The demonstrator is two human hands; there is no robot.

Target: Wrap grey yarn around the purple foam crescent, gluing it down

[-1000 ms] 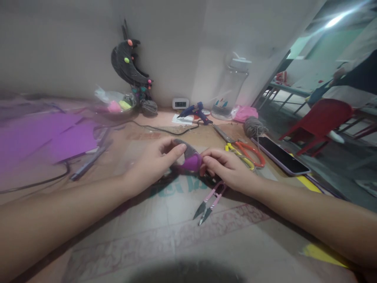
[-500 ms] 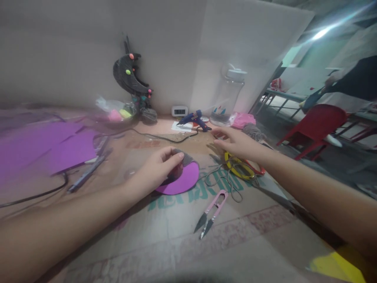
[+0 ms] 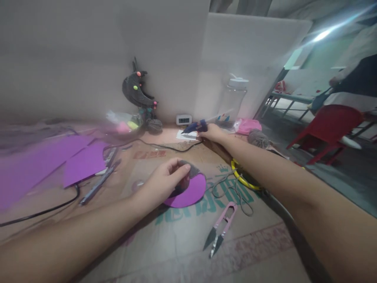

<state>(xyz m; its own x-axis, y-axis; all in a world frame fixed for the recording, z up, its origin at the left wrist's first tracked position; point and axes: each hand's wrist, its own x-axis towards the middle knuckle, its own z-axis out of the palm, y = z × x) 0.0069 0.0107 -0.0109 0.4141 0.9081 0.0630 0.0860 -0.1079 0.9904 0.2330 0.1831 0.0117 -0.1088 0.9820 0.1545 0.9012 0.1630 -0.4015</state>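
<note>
My left hand (image 3: 173,177) pinches a curved purple piece (image 3: 191,192), partly wrapped in grey yarn (image 3: 193,169), just above the cardboard. Farther back, my right hand (image 3: 212,133) is closed around the handle of a dark blue glue gun (image 3: 194,127), whose nozzle points left over a white card (image 3: 187,135). Most of the handle is hidden by the fingers. A grey strand (image 3: 219,188) runs from near the purple piece to a yellow ring (image 3: 246,181) under my right forearm. Pink thread snips (image 3: 220,228) lie with blades apart in front.
Purple sheets (image 3: 85,161) and a pen (image 3: 98,182) lie at left. Along the back stand a grey crescent ornament (image 3: 135,90), a small digital clock (image 3: 183,120) and a clear bottle (image 3: 232,98). A black cord (image 3: 167,148) crosses the surface. A red chair (image 3: 330,129) stands beyond.
My right hand has reached back and left and taken hold of the glue gun. My left hand keeps its grip on the purple piece. The view has tilted up slightly.
</note>
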